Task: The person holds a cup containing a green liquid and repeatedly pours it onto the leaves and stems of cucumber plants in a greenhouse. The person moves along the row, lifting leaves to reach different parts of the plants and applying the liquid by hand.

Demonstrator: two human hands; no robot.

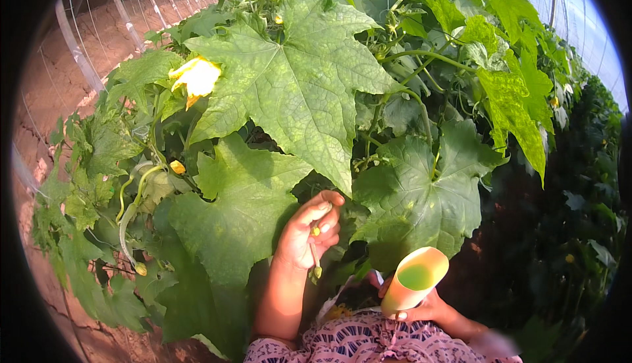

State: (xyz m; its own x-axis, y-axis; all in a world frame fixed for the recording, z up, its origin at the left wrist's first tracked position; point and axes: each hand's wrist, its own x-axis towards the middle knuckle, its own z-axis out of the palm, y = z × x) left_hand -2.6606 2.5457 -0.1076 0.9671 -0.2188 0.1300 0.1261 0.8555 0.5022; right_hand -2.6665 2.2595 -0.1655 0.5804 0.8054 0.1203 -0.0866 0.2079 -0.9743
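My left hand [312, 229] is raised in front of the vine's leaves, its fingers curled around a thin stalk with small yellow-green flower buds [317, 271]. One bud shows between the fingers, and others hang below the palm. In my right hand [424, 309], held low at my waist, is a pale yellow cup [414, 284] tilted to the upper right. Green shows inside the cup; whether it is liquid I cannot tell. Just above the left hand hangs the tip of a large lobed gourd leaf [301, 76].
Slender young gourds [129, 215] hang at the left, one tipped with a withered yellow flower. An open yellow blossom [197, 77] sits higher up. Support posts [79, 47] and strings stand beside bare soil [37, 96]. A white bag [330, 306] with yellow petals lies against my patterned clothing.
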